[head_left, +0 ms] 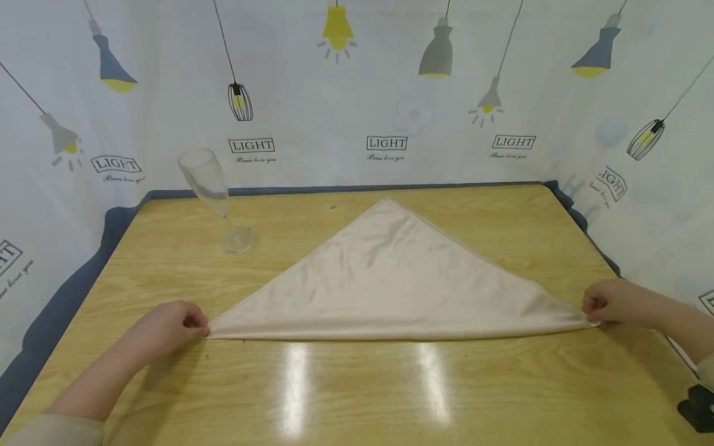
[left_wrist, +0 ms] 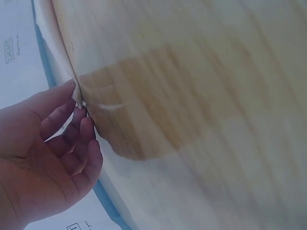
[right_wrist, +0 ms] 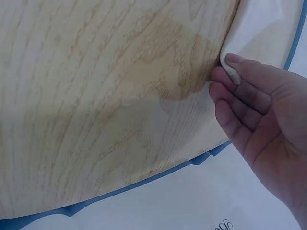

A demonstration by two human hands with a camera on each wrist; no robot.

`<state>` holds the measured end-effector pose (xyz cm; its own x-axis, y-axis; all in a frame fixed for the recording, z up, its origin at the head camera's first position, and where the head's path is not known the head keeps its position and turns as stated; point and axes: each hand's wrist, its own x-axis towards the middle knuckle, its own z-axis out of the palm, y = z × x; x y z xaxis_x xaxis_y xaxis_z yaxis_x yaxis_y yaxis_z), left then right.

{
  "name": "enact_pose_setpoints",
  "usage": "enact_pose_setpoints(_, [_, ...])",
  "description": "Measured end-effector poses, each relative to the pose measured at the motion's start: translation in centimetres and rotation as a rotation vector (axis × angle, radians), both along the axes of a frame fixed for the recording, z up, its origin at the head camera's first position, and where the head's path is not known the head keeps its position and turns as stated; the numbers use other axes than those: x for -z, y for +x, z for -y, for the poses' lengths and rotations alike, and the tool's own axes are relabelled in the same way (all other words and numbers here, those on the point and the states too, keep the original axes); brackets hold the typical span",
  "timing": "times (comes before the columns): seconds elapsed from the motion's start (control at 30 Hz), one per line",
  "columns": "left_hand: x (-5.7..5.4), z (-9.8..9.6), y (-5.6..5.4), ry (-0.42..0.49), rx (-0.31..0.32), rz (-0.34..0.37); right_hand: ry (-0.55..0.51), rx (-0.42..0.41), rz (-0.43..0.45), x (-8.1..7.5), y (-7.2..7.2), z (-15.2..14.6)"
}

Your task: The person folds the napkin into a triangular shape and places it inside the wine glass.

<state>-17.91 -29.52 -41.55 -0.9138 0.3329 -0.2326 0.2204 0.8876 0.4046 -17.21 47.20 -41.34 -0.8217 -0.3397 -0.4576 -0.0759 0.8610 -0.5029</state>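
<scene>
A pale pink satiny cloth napkin [head_left: 385, 279] lies as a folded triangle on the wooden table, its peak pointing to the far side and its long folded edge toward me. At the left corner, my left hand [head_left: 170, 325] pinches the cloth tip between thumb and fingers. The left wrist view shows that corner [left_wrist: 76, 96] between the fingertips of the left hand [left_wrist: 53, 143]. My right hand [head_left: 627, 303] pinches the opposite corner. In the right wrist view the cloth's tip [right_wrist: 231, 72] is held between thumb and forefinger of the right hand [right_wrist: 268, 105].
A clear champagne flute [head_left: 206, 179] stands at the back left of the wooden table [head_left: 357, 396], beyond the napkin's left slope. White sheeting [head_left: 312, 111] printed with lamps surrounds the table's back and sides. A small black object [head_left: 697, 407] shows at the lower right by the sleeve.
</scene>
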Motion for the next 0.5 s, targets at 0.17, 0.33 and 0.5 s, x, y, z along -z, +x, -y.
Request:
enact_pose_setpoints(0.17, [0.0,-0.2,-0.2,-0.027,-0.01,-0.018,0.077,-0.022,-0.068,-0.2,-0.6,0.9])
enact_pose_setpoints(0.33, [-0.2,-0.4,-0.5,-0.05,-0.039,0.001,0.111,-0.042,-0.107,-0.5,-1.3,1.6])
enact_pose_setpoints(0.5, [-0.2,-0.2,-0.5,-0.052,-0.014,0.004,0.098,-0.014,-0.04,-0.9,-1.4,1.8])
